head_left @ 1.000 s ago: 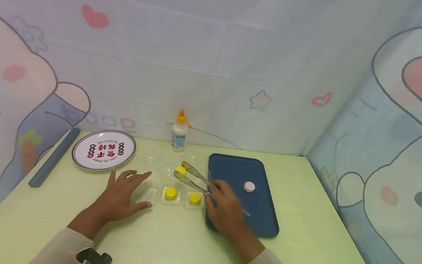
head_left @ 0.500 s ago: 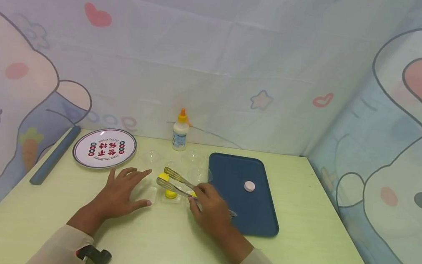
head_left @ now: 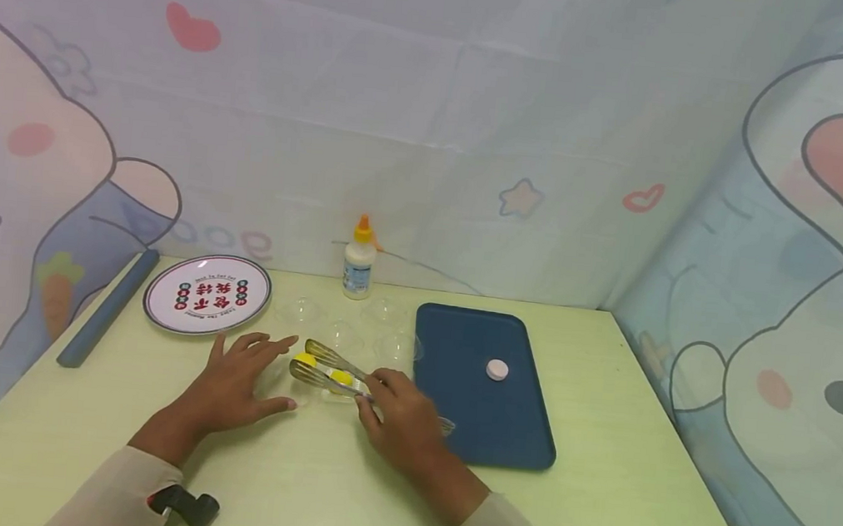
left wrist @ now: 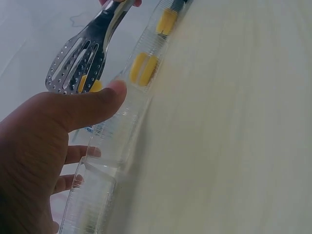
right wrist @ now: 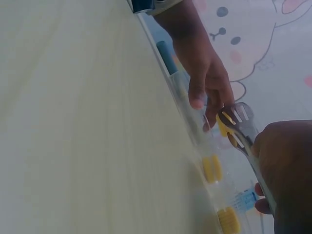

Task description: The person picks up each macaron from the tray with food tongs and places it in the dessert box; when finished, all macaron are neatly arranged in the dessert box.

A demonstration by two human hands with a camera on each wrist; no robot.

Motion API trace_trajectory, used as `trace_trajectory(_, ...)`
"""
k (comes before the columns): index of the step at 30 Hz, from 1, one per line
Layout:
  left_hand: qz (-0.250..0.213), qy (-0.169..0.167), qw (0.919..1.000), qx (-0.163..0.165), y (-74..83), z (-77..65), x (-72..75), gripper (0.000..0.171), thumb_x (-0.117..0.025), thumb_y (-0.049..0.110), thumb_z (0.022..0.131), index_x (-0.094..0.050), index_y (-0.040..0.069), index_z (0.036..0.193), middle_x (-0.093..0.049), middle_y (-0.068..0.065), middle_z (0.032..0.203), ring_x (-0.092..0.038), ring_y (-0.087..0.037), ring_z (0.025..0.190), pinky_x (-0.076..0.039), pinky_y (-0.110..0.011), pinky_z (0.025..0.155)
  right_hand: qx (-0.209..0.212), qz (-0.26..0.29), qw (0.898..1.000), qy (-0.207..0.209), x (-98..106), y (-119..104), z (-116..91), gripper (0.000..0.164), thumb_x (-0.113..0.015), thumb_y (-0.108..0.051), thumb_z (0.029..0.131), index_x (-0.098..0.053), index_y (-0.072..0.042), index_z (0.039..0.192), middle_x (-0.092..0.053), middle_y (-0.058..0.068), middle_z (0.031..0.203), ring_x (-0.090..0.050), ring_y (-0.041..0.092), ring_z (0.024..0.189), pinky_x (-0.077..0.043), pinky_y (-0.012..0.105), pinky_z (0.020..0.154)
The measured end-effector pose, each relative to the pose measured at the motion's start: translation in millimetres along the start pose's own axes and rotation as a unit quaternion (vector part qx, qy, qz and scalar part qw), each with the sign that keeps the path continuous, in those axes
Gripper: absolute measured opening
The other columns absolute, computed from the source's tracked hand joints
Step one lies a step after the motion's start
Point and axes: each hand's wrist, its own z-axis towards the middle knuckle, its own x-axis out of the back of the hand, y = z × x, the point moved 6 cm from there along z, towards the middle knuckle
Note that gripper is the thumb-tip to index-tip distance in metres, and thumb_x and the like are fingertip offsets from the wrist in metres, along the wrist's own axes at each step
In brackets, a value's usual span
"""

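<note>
My right hand (head_left: 408, 420) grips metal tongs (head_left: 334, 358), their slotted ends closed around a yellow macaron (head_left: 305, 360). The held macaron (left wrist: 96, 87) shows partly behind the slotted end in the left wrist view. My left hand (head_left: 233, 389) lies spread at the left, thumb and fingers apart, beside an unfilled clear plastic cup (left wrist: 117, 141); its fingertips reach the cup's far edge. To the right of this cup, a yellow macaron (head_left: 341, 378) sits in a clear cup, partly covered by the tongs. Another boxed macaron (right wrist: 228, 220) appears in the right wrist view; my right hand hides it from the head camera.
Several clear domed lids (head_left: 302, 311) lie behind the cups. A blue tray (head_left: 475, 335) at the right carries a pale pink macaron (head_left: 497, 370). At the back stand a white bottle (head_left: 357, 274) with an orange tip and, left, a printed plate (head_left: 205, 328). A blue rod (head_left: 109, 307) lies far left.
My right hand has moved left and slightly nearer with the tongs, carrying the yellow macaron from behind the cups to the left-hand cup. My left hand has stayed nearly still.
</note>
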Motion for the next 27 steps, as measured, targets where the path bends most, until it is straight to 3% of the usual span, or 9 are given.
trace_trajectory(9,-0.003,-0.006,1.0000,0.003,-0.1,0.7,-1.1,0.093,-0.089,0.053,0.085,-0.050,0.017,0.162,-0.070,-0.015,0.146,-0.053,-0.044,0.146,-0.016,-0.091,0.119,0.011,0.005,1.000,-0.009,-7,-9,5,0.019,-0.087,-0.018,0.092,-0.081,-0.008,0.107,-0.077,0.003,0.107,-0.077,0.015,0.095,-0.064,0.028,0.075)
trace_trajectory(17,-0.009,-0.002,0.9999,0.010,-2.0,0.8,-2.1,0.098,-0.091,0.049,0.084,-0.047,0.011,0.163,-0.077,-0.009,0.136,-0.054,-0.044,0.145,-0.016,-0.090,0.119,0.009,-0.019,0.999,-0.027,-11,-14,8,0.021,-0.088,-0.021,0.092,-0.082,-0.010,0.108,-0.079,0.001,0.107,-0.077,0.014,0.097,-0.064,0.027,0.077)
trace_trajectory(27,-0.017,-0.001,0.9997,0.015,-5.2,0.5,-3.1,0.099,-0.090,0.052,0.085,-0.046,0.011,0.164,-0.078,-0.009,0.134,-0.053,-0.046,0.145,-0.015,-0.089,0.120,0.007,-0.033,0.998,-0.058,-13,-20,13,0.016,-0.084,-0.020,0.095,-0.081,-0.011,0.108,-0.080,-0.002,0.105,-0.077,0.013,0.097,-0.064,0.027,0.078)
